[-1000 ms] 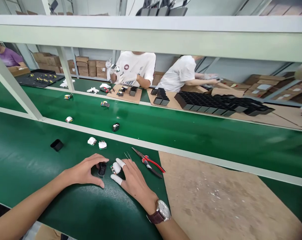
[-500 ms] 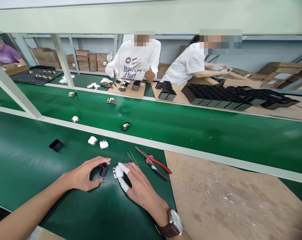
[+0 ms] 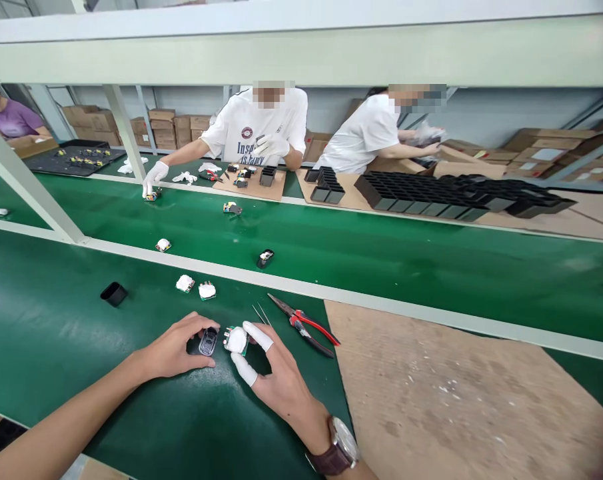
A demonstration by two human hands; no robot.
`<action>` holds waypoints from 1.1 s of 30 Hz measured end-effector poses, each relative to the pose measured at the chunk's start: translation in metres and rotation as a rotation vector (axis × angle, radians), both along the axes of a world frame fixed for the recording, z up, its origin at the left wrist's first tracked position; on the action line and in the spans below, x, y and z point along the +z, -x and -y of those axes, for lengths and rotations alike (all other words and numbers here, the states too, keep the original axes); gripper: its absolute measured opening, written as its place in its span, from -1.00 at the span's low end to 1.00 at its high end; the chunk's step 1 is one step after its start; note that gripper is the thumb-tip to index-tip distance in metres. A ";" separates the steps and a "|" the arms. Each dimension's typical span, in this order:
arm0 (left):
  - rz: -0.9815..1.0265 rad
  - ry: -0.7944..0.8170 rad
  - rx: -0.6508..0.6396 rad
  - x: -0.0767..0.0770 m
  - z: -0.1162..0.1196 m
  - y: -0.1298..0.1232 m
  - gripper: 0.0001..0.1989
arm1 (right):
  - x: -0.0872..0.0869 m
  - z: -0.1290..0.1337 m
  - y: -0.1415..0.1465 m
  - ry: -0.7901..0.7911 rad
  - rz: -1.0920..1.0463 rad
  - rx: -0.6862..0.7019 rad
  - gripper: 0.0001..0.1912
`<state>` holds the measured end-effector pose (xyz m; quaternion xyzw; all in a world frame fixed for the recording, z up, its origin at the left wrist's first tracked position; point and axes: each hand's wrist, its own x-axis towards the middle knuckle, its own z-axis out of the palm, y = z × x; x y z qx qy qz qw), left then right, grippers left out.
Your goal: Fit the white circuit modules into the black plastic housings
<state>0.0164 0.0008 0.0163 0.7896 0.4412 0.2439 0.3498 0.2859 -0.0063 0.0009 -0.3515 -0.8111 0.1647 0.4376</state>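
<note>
My left hand (image 3: 178, 347) grips a small black case (image 3: 208, 341), its open end turned up toward the camera. Between the thumb and index finger of my right hand (image 3: 276, 367), both in white finger covers, is a circuit board with a white blob (image 3: 236, 340). Board and case are close together but apart. Beyond them, two more white-topped boards (image 3: 184, 283) (image 3: 207, 291) lie on the green bench. Another black case (image 3: 114, 294) lies on its side at the left. Tweezers (image 3: 261, 315) and red-handled pliers (image 3: 304, 323) are just past my right hand.
A brown cardboard sheet (image 3: 471, 400) covers the bench at right. Past a pale rail (image 3: 221, 267), a green belt (image 3: 331, 240) carries several parts. Across it, a person in white (image 3: 261, 127) reaches over; black cases (image 3: 431, 193) stand in rows.
The board in my right hand shows more fully and the case in my left has tilted slightly. Belt parts have shifted right. The person opposite has reached a gloved hand to a belt part.
</note>
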 end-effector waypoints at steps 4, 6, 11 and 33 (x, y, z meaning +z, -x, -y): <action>0.028 -0.210 -0.053 -0.009 0.000 -0.007 -0.32 | 0.005 0.007 0.004 -0.067 0.017 0.069 -0.39; 0.009 -0.277 -0.072 -0.012 0.000 -0.008 -0.29 | 0.006 0.008 0.007 -0.115 0.046 0.080 -0.39; -0.031 -0.352 -0.088 -0.014 0.001 -0.007 -0.28 | 0.004 0.009 0.009 -0.162 0.072 0.084 -0.40; -0.124 -0.388 -0.144 -0.006 0.005 -0.009 -0.33 | 0.010 0.011 0.008 -0.167 0.197 0.096 -0.73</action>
